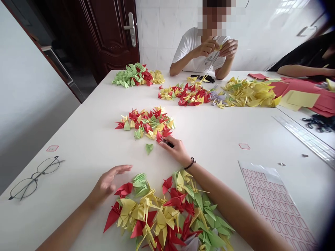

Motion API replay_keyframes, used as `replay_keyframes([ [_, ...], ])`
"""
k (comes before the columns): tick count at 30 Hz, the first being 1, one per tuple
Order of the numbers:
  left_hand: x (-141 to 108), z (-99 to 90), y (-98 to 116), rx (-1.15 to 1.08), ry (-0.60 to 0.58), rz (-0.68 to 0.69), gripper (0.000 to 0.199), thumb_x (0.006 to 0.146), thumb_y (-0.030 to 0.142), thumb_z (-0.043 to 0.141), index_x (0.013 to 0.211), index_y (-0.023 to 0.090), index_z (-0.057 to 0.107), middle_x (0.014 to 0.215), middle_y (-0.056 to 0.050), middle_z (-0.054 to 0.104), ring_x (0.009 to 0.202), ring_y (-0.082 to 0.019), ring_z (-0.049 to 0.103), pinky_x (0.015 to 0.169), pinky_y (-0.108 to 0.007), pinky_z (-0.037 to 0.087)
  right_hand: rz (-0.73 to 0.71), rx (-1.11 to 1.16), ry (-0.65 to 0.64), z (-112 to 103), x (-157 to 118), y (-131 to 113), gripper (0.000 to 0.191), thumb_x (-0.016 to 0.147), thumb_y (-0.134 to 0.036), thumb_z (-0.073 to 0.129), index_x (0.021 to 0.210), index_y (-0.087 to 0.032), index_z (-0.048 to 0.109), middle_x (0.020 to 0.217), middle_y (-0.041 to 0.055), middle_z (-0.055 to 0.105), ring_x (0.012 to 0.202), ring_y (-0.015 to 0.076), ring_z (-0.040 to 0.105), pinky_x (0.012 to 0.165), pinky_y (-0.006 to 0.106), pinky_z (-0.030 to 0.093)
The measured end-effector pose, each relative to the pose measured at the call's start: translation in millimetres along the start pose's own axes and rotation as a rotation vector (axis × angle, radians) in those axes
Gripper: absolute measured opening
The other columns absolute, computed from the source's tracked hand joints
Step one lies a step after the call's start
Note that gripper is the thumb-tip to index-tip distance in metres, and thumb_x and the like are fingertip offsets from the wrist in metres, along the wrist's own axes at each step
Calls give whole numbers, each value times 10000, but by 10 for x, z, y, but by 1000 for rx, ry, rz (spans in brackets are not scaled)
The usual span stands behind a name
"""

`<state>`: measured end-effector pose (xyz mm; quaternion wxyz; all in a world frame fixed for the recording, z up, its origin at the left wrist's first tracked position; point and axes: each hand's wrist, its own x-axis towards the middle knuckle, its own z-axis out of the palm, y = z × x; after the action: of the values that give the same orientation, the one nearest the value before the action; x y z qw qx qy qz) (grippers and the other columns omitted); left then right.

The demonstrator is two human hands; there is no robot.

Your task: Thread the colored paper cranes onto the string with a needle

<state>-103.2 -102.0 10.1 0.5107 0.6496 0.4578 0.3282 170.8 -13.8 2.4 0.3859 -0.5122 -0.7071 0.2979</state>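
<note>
While right hand [176, 150] touches red paper crane [159, 136] | left hand [108, 184] beside pile [167, 216]

Indoor workroom, white wall tiles [157, 31], white table [214, 132], dark wooden door [110, 35]

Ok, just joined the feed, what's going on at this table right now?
The person's right hand is at the edge of a pile of origami cranes, touching a red crane next to a small dark item. Their open left hand hovers over the table beside a larger crane heap. Across the table, a co-worker's hands hold folded paper.
</note>
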Motion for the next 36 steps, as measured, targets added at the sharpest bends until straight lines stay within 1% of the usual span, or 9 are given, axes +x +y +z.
replay_keyframes([
  [4, -389, 130, -6, 19, 25, -2, 956, 485, 809, 425, 1254, 241, 415, 1323, -117, 406, 1206, -353, 363, 1005, -446, 300, -7, 2, 10, 5, 0, -6, 300, 777, -452, 497, 751, -158, 553, 607, -15, 477, 545, 92, 401, 523, 212, 312],
  [7, -594, 260, -2, 127, 40, 74, 1059, 442, 808, 448, 1334, 265, 275, 1381, -130, 304, 1246, -374, 293, 1023, -483, 265, -7, -1, 16, 7, -2, -1, 302, 775, -454, 501, 756, -157, 554, 607, -16, 475, 547, 92, 402, 527, 212, 315],
  [11, -697, 384, -62, 426, 108, 157, 1105, 443, 742, 533, 1368, 302, 119, 1438, -143, 135, 1276, -389, 212, 968, -511, 327, -10, -15, 8, 11, -2, 22, 310, 779, -460, 492, 766, -157, 556, 609, -15, 485, 542, 92, 404, 523, 212, 313],
  [13, -692, 408, -106, 601, 153, 175, 1035, 522, 636, 607, 1365, 333, 89, 1447, -135, 92, 1279, -375, 215, 935, -488, 377, -15, -17, 1, 15, -2, 32, 310, 782, -460, 488, 781, -159, 561, 618, -12, 503, 547, 95, 414, 526, 213, 316],
  [18, -618, 431, -122, 771, 79, 237, 946, 613, 548, 620, 1370, 311, 103, 1426, -134, 197, 1272, -359, 247, 945, -491, 372, -24, -20, -1, 16, -6, 22, 309, 786, -457, 485, 792, -159, 566, 644, -6, 521, 559, 97, 424, 535, 215, 313],
  [25, -505, 542, -1, 507, 96, 203, 801, 617, 605, 569, 1312, 324, 284, 1357, -91, 350, 1222, -306, 358, 943, -419, 407, -25, -44, -6, 0, -8, -10, 314, 785, -464, 477, 746, -160, 543, 598, -20, 456, 536, 91, 379, 521, 214, 297],
  [30, -492, 456, -23, 362, 169, 150, 727, 631, 630, 539, 1264, 317, 363, 1335, -76, 379, 1209, -287, 382, 948, -400, 407, -15, -44, -5, 7, -9, -10, 315, 776, -470, 484, 748, -161, 544, 596, -18, 465, 535, 94, 387, 522, 215, 299],
  [33, -481, 381, -23, 434, 196, 110, 715, 640, 628, 535, 1256, 297, 387, 1318, -80, 405, 1203, -283, 389, 964, -402, 389, -11, -41, -5, 8, -10, -10, 311, 773, -462, 489, 749, -158, 550, 602, -15, 471, 541, 96, 393, 525, 215, 305],
  [36, -457, 336, -2, 536, 147, 95, 750, 620, 637, 544, 1266, 289, 388, 1306, -76, 427, 1195, -276, 397, 965, -389, 390, -4, -43, -5, 5, -9, -12, 309, 771, -455, 492, 755, -154, 556, 611, -10, 485, 545, 97, 400, 529, 215, 308],
])
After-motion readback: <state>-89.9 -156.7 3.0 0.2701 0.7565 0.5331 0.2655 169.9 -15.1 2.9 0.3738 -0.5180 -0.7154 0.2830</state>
